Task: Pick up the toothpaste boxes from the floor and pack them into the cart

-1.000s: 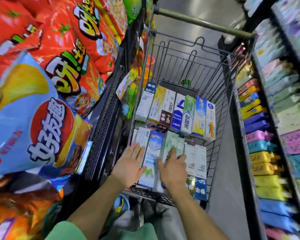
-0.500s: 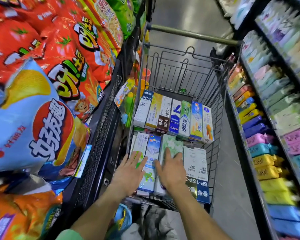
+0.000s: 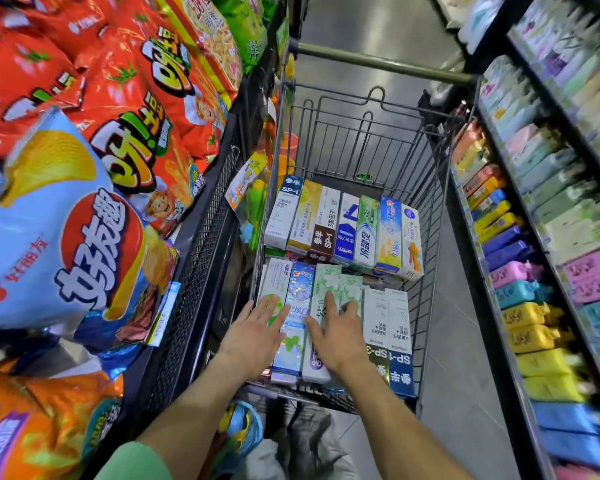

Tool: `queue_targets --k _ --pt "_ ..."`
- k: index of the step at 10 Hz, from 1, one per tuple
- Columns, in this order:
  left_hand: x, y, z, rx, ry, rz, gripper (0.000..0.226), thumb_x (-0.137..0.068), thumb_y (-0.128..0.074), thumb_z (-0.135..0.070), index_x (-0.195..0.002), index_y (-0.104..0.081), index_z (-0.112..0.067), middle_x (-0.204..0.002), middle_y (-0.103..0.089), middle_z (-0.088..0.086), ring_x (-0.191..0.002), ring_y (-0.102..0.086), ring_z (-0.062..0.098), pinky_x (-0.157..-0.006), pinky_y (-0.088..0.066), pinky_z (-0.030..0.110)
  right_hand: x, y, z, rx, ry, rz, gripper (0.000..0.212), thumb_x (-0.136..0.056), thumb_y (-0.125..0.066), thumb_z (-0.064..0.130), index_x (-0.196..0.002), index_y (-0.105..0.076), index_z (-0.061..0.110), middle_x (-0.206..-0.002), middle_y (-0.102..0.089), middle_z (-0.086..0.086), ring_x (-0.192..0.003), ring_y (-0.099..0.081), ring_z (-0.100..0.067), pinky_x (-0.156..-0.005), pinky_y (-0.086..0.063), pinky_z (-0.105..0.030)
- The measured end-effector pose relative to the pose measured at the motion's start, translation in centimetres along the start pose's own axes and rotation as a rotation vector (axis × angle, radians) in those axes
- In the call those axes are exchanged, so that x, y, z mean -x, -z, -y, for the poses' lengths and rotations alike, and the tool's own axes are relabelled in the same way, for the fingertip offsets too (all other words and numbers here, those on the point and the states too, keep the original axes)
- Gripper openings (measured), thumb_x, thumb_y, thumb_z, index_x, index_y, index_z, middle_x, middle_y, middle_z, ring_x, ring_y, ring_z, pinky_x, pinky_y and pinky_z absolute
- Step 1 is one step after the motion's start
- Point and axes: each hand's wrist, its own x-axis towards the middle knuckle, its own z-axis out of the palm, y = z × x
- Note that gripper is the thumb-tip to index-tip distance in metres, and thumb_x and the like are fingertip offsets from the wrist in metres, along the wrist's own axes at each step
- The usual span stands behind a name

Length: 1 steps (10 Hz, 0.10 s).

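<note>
A wire shopping cart (image 3: 426,216) stands in the aisle straight ahead of me. Inside it lie two rows of toothpaste boxes: a far row (image 3: 343,233) of several boxes side by side, and a near row (image 3: 388,317) under my hands. My left hand (image 3: 257,334) rests flat with straight fingers on the leftmost near boxes. My right hand (image 3: 340,332) lies flat on the green floral box (image 3: 329,282). A blue holographic box (image 3: 297,299) shows between the two hands. Neither hand grips anything.
Big snack bags (image 3: 84,209) fill a black mesh shelf (image 3: 201,258) close on the left. Shelves of coloured packs (image 3: 534,271) line the right side. The cart's handle bar (image 3: 378,62) is at the far end. Grey floor (image 3: 458,358) runs between cart and right shelf.
Both hands stay flat on the near row of boxes. The view has shifted slightly, and the hands have slid a little toward me along the boxes.
</note>
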Motion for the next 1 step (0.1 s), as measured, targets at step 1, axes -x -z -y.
queue_targets --k 1 --pt "0.38 1.76 -0.04 0.002 -0.018 0.034 0.062 -0.109 -0.013 -0.045 -0.159 0.014 -0.021 -0.168 0.014 0.004 -0.155 0.014 0.022 -0.126 0.006 0.043 0.59 1.40 -0.42 -0.062 0.004 0.030 0.071 -0.102 -0.040 0.057 -0.158 -0.024 0.016 -0.147 -0.026 -0.020 -0.133 -0.042 -0.040 -0.112 -0.039 -0.041"
